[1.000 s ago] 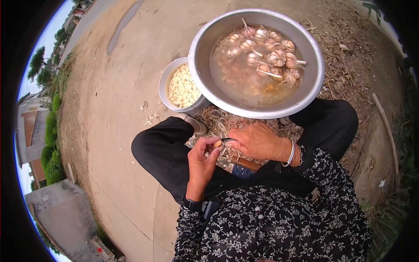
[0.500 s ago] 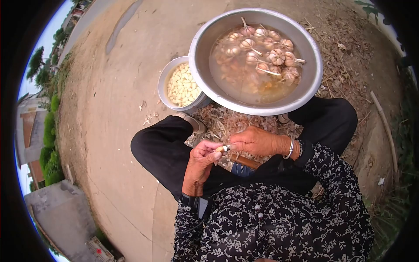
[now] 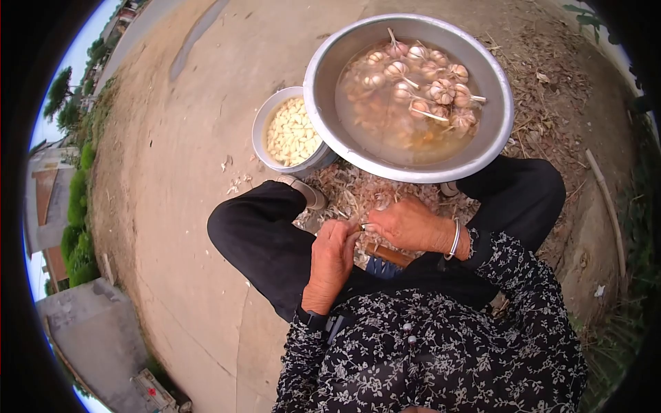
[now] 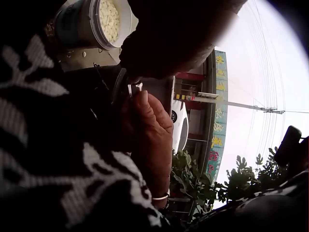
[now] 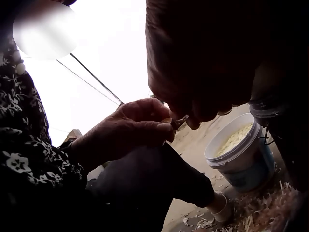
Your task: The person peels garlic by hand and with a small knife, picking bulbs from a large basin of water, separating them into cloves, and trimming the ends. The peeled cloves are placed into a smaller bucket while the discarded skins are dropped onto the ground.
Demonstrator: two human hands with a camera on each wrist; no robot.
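Tan where lit, small and rounded, looked to be a garlic clove (image 5: 167, 120), pinched between the thumb and bent forefinger of the left hand (image 3: 334, 256). Lay at the very tips of those fingers, on the side facing the right hand (image 3: 407, 224); so was nearer the left, in fact touching it, with the right just beside. Going by the right wrist view, appeared to run lengthwise along the left thumb and out toward the right hand, though could not be settled exactly behind so much finger.

In the right hand, with fingers curled in, seemed to grip a small blade (image 5: 185, 118), visible only as a bright sliver. Judged everything to turn on that narrow meeting place: from blade to clove, a short way leftward across the front of the body. Could not tell touching from merely close there.

As for looks, was dull and brownish yellow in the shade, largely covered by the fingertips. Could not tell bare flesh from skin at such a size.

Past the hands, ahead and to the left, saw a white bucket (image 3: 318, 160) full of pale cloves (image 3: 289, 131); ahead and to the right, a metal basin (image 3: 409, 176) with whole bulbs (image 3: 442, 91) in cloudy water (image 3: 389, 141). Underneath, saw scattered peelings (image 3: 341, 189) on the ground.
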